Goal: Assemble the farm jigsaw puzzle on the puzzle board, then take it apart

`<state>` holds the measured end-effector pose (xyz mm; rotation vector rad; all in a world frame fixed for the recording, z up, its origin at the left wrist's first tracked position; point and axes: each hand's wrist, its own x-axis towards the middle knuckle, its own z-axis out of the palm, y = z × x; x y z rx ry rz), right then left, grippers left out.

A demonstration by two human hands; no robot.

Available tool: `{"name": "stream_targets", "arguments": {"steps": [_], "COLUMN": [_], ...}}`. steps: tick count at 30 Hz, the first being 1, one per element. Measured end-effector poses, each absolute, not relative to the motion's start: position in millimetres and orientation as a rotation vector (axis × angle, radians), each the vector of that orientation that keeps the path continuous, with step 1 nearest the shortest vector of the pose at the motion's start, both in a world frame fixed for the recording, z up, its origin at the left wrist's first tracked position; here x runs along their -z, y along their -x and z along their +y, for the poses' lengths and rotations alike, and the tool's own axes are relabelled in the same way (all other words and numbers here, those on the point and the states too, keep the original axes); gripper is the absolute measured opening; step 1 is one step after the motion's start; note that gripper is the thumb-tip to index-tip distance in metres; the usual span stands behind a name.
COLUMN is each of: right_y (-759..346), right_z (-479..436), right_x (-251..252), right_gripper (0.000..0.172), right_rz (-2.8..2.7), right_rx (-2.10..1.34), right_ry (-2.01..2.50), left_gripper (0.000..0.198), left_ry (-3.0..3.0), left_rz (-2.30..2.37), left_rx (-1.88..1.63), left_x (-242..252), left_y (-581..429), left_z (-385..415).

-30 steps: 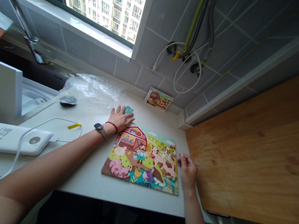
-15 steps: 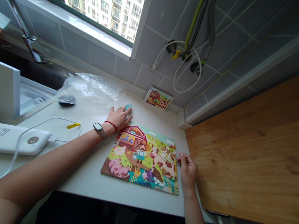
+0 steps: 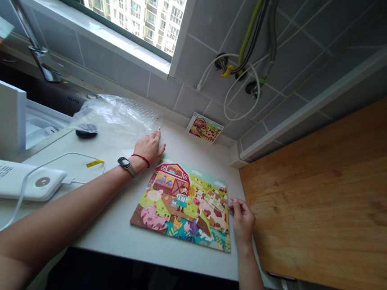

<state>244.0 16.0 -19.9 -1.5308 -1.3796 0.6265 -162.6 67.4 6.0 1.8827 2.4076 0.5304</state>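
A farm jigsaw puzzle (image 3: 181,204) lies on the white counter, showing a red barn, a farmer, a cow and a pink pig. A few pieces on its right part sit askew on top. My left hand (image 3: 148,148) rests on the counter beyond the puzzle's top left corner. Its fingers reach toward the clear plastic wrapping (image 3: 122,110), thumb held apart; whatever lies under the fingers is hidden. By the puzzle's right edge, my right hand (image 3: 243,219) is closed, thumb and forefinger together. What it holds, if anything, I cannot make out.
A small picture card (image 3: 204,127) of the same farm scene leans on the tiled wall. A wooden board (image 3: 330,196) stands at the right. On the left are a white power bank (image 3: 20,178) with a cable, a black object (image 3: 86,131) and a sink (image 3: 50,96).
My left hand has drawn back to the left, its fingers closer together. The small teal piece by its fingertips is no longer visible. My right hand and the puzzle have hardly moved.
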Motion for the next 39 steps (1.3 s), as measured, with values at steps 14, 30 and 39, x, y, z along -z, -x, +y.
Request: {"name": "stream_targets", "arguments": {"steps": [14, 30, 39], "right_y": [-244.8, -245.2, -244.1], "right_z": [16.4, 16.9, 15.6], "right_x": [21.2, 20.8, 22.1], "right_gripper": [0.064, 0.058, 0.060], "right_rz": [-1.396, -1.400, -1.403], "right_rx": [-0.613, -0.620, -0.613], "right_ry": [1.524, 1.519, 1.515], "left_gripper": [0.076, 0.060, 0.047], "left_ry": [-1.850, -2.034, -2.255], "left_rz": [2.407, 1.724, 1.447], "left_rx": [-0.552, -1.144, -0.842], "left_x": [-3.1, 0.8, 13.0], "left_y": [163.8, 149.2, 108.8], "left_z": [69.2, 69.4, 44.5]}}
